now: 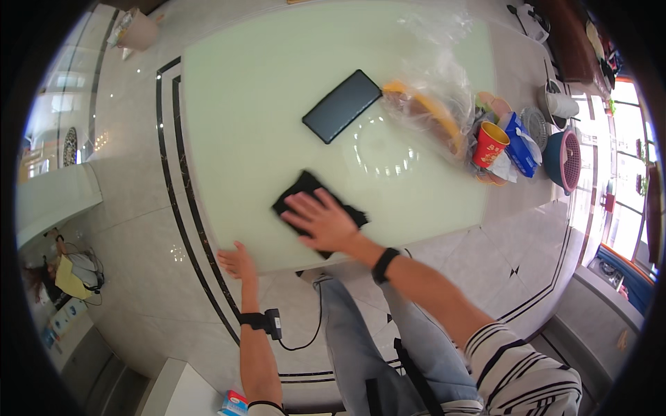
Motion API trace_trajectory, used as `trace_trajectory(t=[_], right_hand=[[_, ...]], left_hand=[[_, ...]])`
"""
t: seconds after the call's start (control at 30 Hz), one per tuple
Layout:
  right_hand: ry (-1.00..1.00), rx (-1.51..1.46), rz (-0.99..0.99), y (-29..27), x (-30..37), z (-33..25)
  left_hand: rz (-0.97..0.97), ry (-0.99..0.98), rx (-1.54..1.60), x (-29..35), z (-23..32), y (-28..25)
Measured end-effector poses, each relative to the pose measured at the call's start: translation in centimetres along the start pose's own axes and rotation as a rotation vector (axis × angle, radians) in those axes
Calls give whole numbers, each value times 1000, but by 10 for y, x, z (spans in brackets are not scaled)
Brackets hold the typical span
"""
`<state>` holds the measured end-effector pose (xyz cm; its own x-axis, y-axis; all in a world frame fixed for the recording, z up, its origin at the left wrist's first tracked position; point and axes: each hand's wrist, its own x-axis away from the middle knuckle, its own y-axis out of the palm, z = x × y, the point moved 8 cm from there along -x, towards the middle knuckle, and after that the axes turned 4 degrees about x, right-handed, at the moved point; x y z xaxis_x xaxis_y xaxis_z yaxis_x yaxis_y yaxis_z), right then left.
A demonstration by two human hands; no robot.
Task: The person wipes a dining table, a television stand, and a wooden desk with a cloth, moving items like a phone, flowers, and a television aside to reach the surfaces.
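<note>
My right hand (321, 220) lies flat on a dark cloth (305, 183), its fingers stretched out and slightly blurred. The black cloth is spread in an uneven shape on the pale green table (239, 159), near its front edge. By the table's near left corner is my left hand (238, 262), open and with nothing in it, its fingers resting at the edge. Beyond the cloth lies a black phone-like slab (343, 106) with a dark screen, set at a slant.
On the right stand a red paper cup (490, 144), a blue tissue pack (522, 145) and a pink and blue basket (570, 161). Crumpled clear plastic (433, 76) covers a yellow-edged item (444, 118). A bin (137, 31) stands on the floor at far left.
</note>
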<state>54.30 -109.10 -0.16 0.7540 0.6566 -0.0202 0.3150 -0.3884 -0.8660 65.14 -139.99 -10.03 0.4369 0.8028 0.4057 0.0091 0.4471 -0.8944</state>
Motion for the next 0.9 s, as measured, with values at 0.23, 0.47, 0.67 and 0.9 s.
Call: trace_trajectory(t=[0.23,0.47,0.67,0.9], right_hand=[[507,434,109,-93,60,157],[745,566,250,-85,22,159],[767,540,223,-13,-4,39],[380,192,96,70,-92,-138]], left_hand=[[-81,11,58,30,26,13],[-168,17,256,47,35,-4],[-382,43,289,32,68,-52],[-366,377,498,-33,112,-31]])
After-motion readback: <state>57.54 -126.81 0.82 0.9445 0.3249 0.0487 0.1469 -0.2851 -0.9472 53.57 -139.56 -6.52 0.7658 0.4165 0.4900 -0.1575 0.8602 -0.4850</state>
